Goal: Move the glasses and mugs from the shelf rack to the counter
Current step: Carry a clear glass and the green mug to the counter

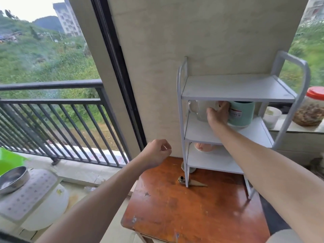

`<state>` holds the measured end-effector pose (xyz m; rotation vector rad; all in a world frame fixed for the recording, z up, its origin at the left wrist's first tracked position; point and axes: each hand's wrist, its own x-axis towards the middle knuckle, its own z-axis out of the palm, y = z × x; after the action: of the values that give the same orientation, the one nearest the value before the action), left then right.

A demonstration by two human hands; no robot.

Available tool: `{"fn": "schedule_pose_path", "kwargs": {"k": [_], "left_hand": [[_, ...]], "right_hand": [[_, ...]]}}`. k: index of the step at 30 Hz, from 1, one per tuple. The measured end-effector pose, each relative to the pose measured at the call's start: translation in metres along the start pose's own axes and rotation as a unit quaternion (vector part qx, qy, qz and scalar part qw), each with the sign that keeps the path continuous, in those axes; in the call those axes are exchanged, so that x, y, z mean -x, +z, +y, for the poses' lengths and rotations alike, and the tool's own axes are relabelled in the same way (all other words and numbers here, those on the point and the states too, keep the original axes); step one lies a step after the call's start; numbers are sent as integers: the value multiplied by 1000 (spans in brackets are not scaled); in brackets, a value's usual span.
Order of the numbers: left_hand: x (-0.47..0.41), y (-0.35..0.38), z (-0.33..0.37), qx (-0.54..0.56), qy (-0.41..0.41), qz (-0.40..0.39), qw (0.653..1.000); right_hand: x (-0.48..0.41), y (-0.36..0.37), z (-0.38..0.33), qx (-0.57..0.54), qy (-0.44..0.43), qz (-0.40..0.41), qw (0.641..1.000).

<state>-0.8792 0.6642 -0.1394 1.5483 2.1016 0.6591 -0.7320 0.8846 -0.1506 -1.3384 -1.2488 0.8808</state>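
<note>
A white three-tier shelf rack point(238, 88) stands on a reddish wooden table point(184, 213). On its middle shelf a clear glass mug point(198, 109), handle to the left, stands beside a mint-green mug point(242, 113). My right hand point(217, 114) reaches in between them, thumb on the glass mug's front and fingers curled round its right side. The glass still rests on the shelf. A pinkish cup point(204, 147) sits on the lower shelf, half hidden by the board above. My left hand point(157, 152) hovers loosely curled left of the rack, holding nothing.
The counter point(298, 128) runs to the right of the rack, with a white cup point(272, 116) and a red-lidded jar point(313, 106) on it. A small brown object point(192, 183) lies by the rack's front leg. A metal bowl point(12, 178) and balcony railing point(52, 102) are at left.
</note>
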Motion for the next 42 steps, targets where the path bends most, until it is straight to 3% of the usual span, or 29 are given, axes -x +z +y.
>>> {"fn": "schedule_pose_path", "kwargs": {"k": [6, 11, 20, 23, 31, 37, 42], "left_hand": [[-16, 19, 34, 28, 43, -5, 999], [-44, 42, 70, 81, 63, 27, 994], [-122, 54, 112, 248, -92, 178, 948], [-148, 53, 111, 305, -101, 201, 925], [-165, 54, 112, 375, -70, 199, 903], [-138, 62, 127, 412, -43, 107, 904], [-102, 55, 118, 434, -29, 82, 897]], "right_hand": [[13, -43, 7, -38, -2, -1, 999], [19, -94, 13, -75, 24, -62, 995], [16, -143, 17, -139, 86, -69, 984], [13, -149, 17, -132, 88, -91, 983], [7, -146, 23, -75, 36, -90, 992], [9, -150, 15, -115, 100, -134, 979], [28, -167, 14, -151, 131, -179, 963]]}}
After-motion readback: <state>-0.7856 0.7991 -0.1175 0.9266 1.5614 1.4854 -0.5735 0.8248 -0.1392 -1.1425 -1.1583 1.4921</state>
